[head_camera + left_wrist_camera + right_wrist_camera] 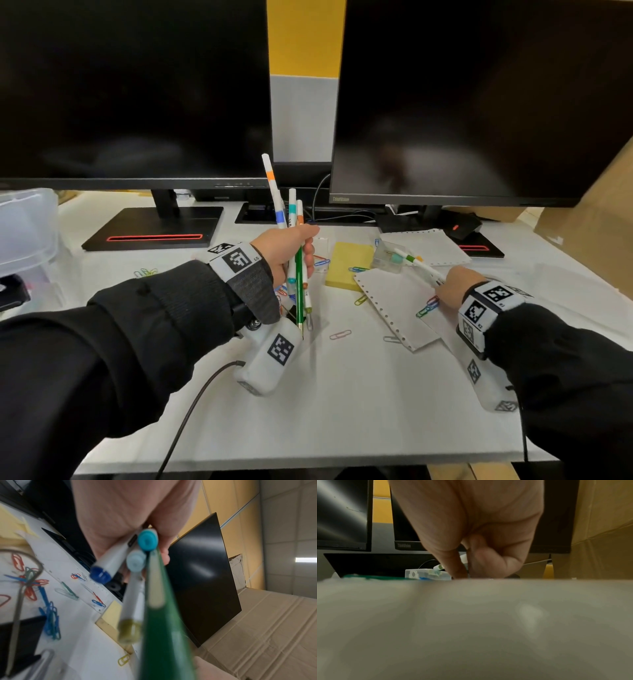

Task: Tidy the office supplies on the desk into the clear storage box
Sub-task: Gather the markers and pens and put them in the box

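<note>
My left hand (291,251) grips an upright bundle of several white markers (279,205) and a green pencil (299,291) above the desk centre. Their capped ends (147,540) point at the left wrist camera, held under my palm (120,513). My right hand (454,286) rests low on a perforated sheet (394,301) and pinches a white marker with a green band (419,262) that slants toward a small clear case (388,255). In the right wrist view the fingers (458,563) close round that marker (464,558). The clear storage box (25,226) stands at the far left.
Coloured paper clips (426,306) lie scattered over the white desk (342,394), more of them (49,612) beside a yellow sticky pad (349,265). Two dark monitors (137,89) on stands (154,229) line the back. Cardboard (596,219) leans at the right.
</note>
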{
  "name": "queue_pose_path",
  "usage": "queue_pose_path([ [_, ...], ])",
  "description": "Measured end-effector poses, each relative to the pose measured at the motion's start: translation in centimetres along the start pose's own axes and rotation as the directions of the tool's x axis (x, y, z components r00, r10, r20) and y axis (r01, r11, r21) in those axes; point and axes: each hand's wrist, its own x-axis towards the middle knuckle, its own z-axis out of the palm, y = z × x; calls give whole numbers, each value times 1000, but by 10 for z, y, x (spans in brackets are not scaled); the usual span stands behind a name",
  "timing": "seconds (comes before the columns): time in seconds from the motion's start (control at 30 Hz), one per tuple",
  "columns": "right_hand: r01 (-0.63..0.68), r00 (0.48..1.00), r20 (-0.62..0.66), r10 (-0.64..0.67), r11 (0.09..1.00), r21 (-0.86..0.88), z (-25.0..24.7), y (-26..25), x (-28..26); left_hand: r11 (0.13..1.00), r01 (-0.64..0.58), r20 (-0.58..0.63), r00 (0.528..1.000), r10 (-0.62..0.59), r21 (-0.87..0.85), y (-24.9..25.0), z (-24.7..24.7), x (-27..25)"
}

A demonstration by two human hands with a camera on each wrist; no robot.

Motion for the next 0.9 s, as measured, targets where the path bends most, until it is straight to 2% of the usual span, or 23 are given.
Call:
queue_pose_path([
  [0.1,8,1000,-20,-9,1000,-5,-3,2,-7,1000,-2,-2,1000,2,25,-2,-4,-2],
  [0.17,63,993,-97,-64,998,-14,-8,0,-15,999,-8,1,1000,8,39,-3,-7,-3],
  [0.23,111,976,-205,-78,981,157,-13,-10,-31,999,-28,6,1000,28,41,-3,-8,-2],
  [0.27,160,968,-230,-97,948,274,-12,-16,-39,998,-48,8,999,48,38,-3,-7,-2],
  [0.33,320,939,-253,-232,857,404,-8,-35,-56,993,-113,6,994,113,46,-4,-4,-1],
  [0.4,415,901,-156,-404,700,581,3,-56,-73,982,-180,14,984,180,50,-7,2,-1],
  [0.47,404,841,-60,-538,551,731,13,-75,-85,973,-226,23,974,225,38,-12,6,0],
  [0.53,325,797,35,-603,477,817,20,-89,-93,970,-241,7,971,241,28,-17,7,1],
  [0.6,257,779,97,-619,456,852,25,-97,-97,972,-235,-30,971,236,31,-20,5,3],
  [0.73,199,762,145,-631,440,876,21,-102,-100,977,-179,-85,978,189,113,-20,1,2],
  [0.8,239,761,146,-632,482,843,19,-103,-100,976,-169,-66,982,179,137,-20,0,1],
  [0.9,395,760,119,-639,599,696,20,-107,-102,977,-187,-76,978,196,102,-25,4,0],
])
